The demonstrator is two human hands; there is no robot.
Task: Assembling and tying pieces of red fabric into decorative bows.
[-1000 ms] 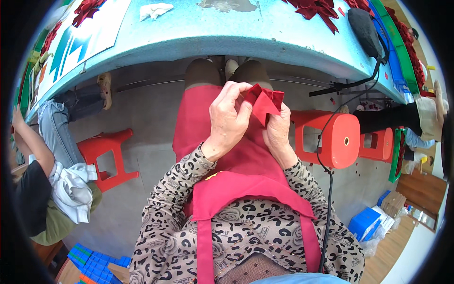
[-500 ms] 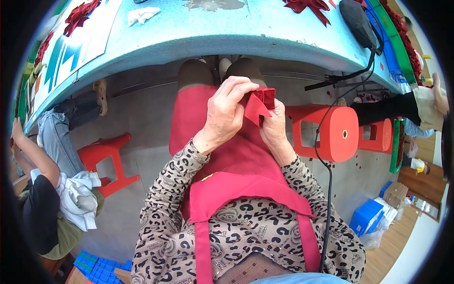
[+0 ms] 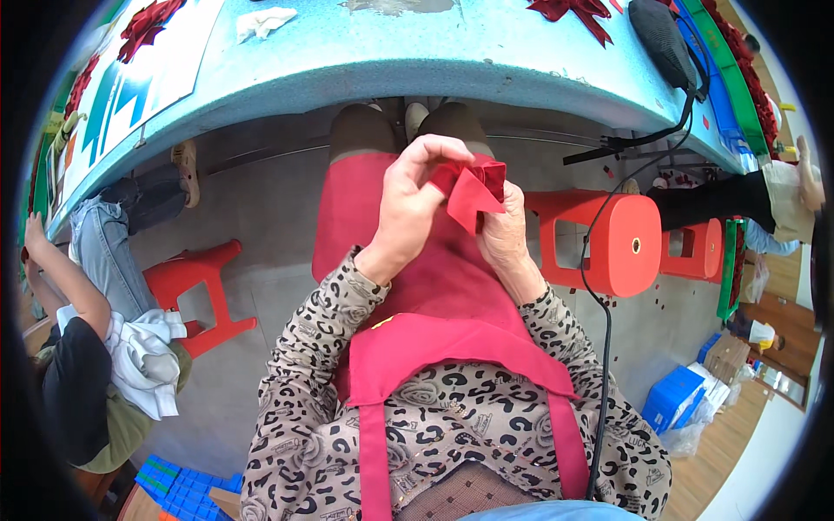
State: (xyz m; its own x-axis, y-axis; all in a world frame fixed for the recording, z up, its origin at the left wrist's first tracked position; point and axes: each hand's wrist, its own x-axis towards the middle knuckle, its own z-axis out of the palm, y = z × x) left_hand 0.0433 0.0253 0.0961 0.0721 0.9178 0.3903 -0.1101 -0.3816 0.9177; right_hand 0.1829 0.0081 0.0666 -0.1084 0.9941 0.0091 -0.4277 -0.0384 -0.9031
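The folded red ribbon (image 3: pixel 476 198) is between the two hands, above the lap of the pinkish-red apron (image 3: pixel 434 278) and on the near side of the blue bench (image 3: pixel 347 76). Its left end sits between the thumb and curved index finger of the left hand (image 3: pixel 410 204), whose fingers grasp it. The right hand (image 3: pixel 504 233) grips the opposite side, its fingertips mostly hidden behind the fabric. A pointed flap hangs down between both sets of fingers.
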